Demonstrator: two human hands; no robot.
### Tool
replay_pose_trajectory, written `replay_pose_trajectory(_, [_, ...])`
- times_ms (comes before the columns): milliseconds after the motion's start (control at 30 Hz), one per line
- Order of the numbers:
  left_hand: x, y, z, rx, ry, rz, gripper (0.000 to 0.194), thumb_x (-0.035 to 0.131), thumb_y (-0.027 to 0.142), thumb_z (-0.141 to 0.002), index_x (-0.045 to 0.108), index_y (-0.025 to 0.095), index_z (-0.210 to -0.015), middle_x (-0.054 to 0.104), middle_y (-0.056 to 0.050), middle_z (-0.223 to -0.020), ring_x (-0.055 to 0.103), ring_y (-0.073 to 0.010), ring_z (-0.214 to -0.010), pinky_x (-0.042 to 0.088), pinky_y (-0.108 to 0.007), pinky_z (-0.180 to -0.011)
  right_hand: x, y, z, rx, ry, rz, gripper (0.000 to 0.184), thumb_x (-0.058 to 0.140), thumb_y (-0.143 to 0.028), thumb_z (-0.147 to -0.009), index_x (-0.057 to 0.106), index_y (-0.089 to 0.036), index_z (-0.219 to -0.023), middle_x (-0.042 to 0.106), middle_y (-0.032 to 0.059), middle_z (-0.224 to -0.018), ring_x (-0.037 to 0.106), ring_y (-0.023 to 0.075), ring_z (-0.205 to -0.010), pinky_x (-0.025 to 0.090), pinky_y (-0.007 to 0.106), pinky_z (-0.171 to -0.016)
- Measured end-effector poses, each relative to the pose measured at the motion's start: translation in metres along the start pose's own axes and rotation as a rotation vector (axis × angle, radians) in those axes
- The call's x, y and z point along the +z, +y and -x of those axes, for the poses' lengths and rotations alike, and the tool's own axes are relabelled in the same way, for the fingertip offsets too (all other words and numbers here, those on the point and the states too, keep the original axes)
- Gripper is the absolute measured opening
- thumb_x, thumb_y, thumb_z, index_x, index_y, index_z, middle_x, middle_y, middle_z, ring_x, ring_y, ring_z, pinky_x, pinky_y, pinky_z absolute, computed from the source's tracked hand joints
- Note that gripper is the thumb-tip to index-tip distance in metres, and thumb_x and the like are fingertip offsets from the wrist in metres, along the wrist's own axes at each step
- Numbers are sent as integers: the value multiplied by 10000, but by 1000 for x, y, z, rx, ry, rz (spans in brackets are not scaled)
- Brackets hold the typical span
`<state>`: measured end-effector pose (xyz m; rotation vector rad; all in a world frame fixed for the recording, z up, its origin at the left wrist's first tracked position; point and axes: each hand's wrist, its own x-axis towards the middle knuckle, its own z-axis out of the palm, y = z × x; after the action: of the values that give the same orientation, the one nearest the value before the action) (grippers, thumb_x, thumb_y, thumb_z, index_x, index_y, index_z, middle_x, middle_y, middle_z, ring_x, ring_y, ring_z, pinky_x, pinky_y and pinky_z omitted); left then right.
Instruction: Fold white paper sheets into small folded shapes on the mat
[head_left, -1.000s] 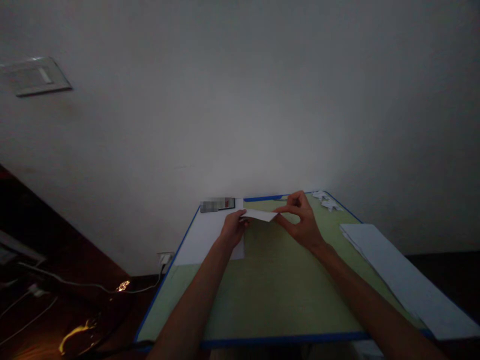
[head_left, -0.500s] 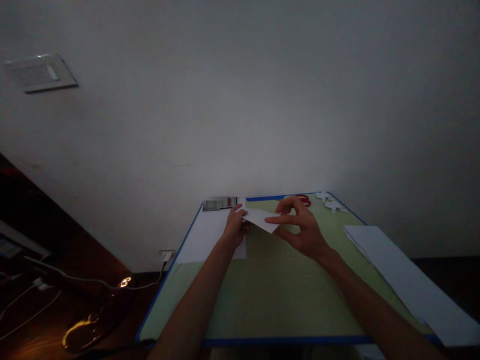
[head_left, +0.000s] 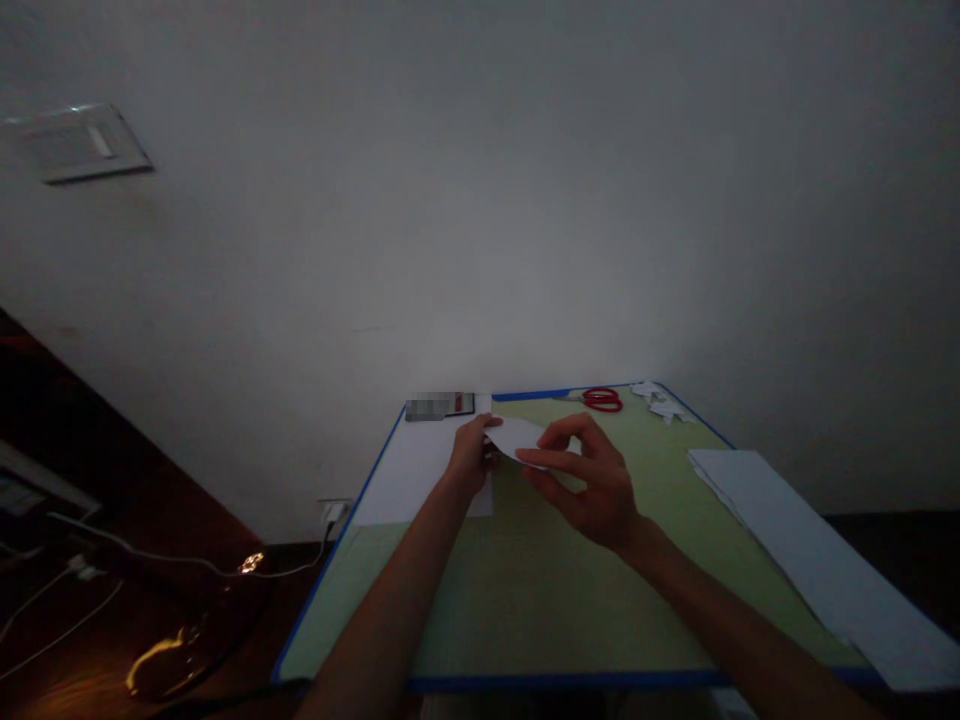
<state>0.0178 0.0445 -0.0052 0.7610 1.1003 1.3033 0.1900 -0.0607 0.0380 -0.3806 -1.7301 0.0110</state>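
A small piece of white paper (head_left: 516, 436) is held up between my two hands, above the pale green table. My left hand (head_left: 472, 450) is closed on its left end, thumb on top. At its right end, my right hand (head_left: 589, 475) pinches the edge with thumb and fingers, and the paper curves there. Part of the paper is hidden behind my right fingers. Beneath my left hand lies a larger white sheet (head_left: 420, 480) on the table.
Red-handled scissors (head_left: 602, 400) lie at the table's back edge. White paper cutouts (head_left: 664, 408) rest in the far right corner, and folded white paper (head_left: 795, 540) lies along the right side. A phone-like dark object (head_left: 461, 403) sits back left. The wall (head_left: 480, 200) rises behind the table (head_left: 570, 600).
My right hand has moved left and slightly down along the paper, uncovering the scissors. The paper's right end now bends more. My left hand has stayed nearly in place.
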Motion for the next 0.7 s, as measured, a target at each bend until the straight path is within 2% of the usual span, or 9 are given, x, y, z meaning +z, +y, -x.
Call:
replay_pose_trajectory(167, [1,-1,0,11,-2,-25,274,724,366,-683,671,141,-829,619,-38,-700,584,-147,-575,393,-243,-524,2,-8,0,-29,45,5,424,720,-48,-857,713,-263,-1221,624,44,-931,583,172,-820,501,332,-687])
replay_pose_trajectory(700, [4,-3,2,36,4,-95,230,713,360,-718,688,143,-789,612,-36,-692,551,-135,-559,373,-243,-520,1,-15,-5,-24,184,-5,268,664,-72,-885,748,-221,-1092,647,51,-844,615,166,-738,516,315,-634])
